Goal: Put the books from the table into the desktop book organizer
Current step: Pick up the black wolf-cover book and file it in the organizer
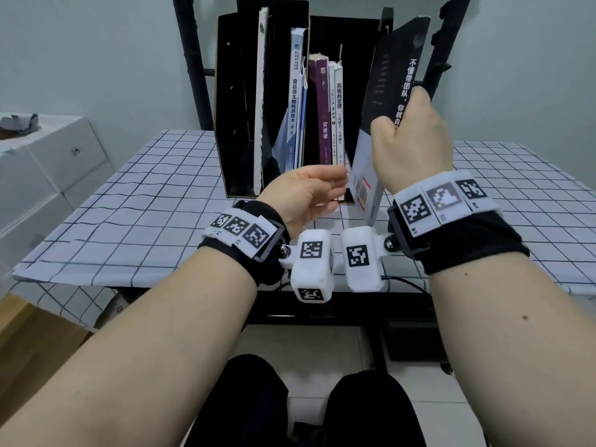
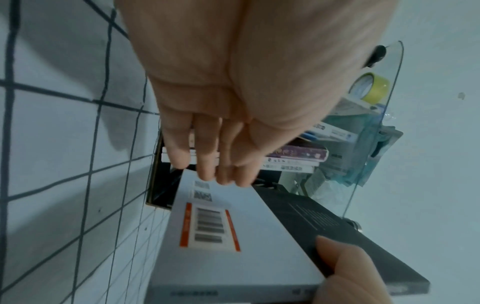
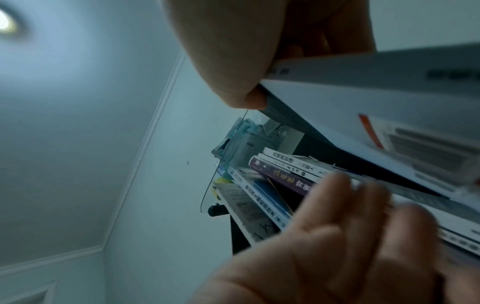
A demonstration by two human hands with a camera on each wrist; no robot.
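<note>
Just in front of the black desktop book organizer [image 1: 283,101], at its right-hand compartment, the right hand [image 1: 411,146] holds a dark-and-white book [image 1: 392,91] upright and tilted, its top leaning away to the right of the organizer and its lower corner close to the compartment's mouth. This grip is closed on the book: the thumb presses the barcode cover and the fingers wrap the other side. The left hand [image 1: 306,195] hovers with its fingers straight and together, holding nothing, its fingertips [image 2: 207,170] just beside the book's lower edge and in front of the spines already standing in the organizer.

To do this step well, I would judge that the book first needs straightening until it is parallel with the purple book [image 1: 319,114] and its white neighbours [image 1: 337,111], then sliding in bottom edge first to the right of them. The open left hand looks well placed to steady those spines, which could otherwise tip into the gap. The organizer's side wall is a likely snag for the tilted top corner.

The organizer stands on a bench [image 1: 145,204] covered by a white cloth with a dark grid. Behind the organizer rise a black frame and a pale wall; left of it sit white boxes [image 1: 48,169].
</note>
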